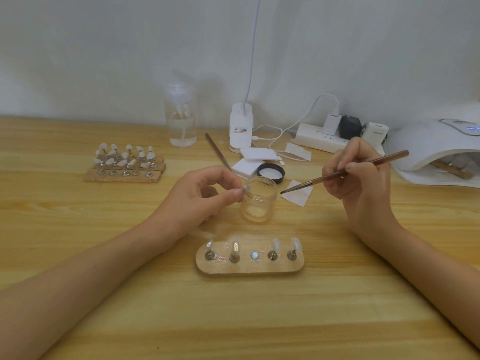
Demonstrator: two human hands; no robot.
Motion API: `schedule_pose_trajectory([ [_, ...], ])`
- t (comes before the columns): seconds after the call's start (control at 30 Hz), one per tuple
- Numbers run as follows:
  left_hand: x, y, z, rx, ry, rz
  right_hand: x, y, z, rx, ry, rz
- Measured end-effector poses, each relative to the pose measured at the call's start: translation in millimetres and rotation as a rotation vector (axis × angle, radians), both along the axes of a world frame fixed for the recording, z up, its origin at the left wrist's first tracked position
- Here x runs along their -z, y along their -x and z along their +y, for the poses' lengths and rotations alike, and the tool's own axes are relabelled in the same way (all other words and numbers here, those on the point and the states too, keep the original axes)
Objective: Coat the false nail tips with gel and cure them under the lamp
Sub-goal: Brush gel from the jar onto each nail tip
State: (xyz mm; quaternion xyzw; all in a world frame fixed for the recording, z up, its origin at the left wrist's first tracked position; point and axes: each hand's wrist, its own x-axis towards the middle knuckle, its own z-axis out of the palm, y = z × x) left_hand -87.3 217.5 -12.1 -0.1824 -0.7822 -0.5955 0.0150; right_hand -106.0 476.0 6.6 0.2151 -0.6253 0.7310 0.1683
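My left hand (205, 196) pinches a small nail-tip stand (246, 188) between thumb and fingers, just left of the open clear gel jar (260, 200). A brown brush (342, 173) is gripped in my right hand (359, 175), its bristles pointing left just beside the jar's rim. In front of me lies a wooden holder (249, 267) with several metal stands carrying clear nail tips; its middle spot shows only a round magnet. The white curing lamp (439, 149) sits at the far right with a wooden holder inside it.
A second wooden holder (124, 175) crowded with white tips sits at back left. Behind the jar are its black lid (271, 173), white pads (255, 159), a pump bottle (181, 120), a spare brush (217, 150), a desk-lamp base (240, 128) and a power strip (322, 137).
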Motion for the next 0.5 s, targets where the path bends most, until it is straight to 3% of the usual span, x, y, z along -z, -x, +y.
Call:
schedule_pose_trajectory([
  [0.5, -5.6, -4.5, -3.7, -0.193, -0.221, -0.084, 3.4, -2.6, -5.0, -0.003, 0.073, -0.106],
])
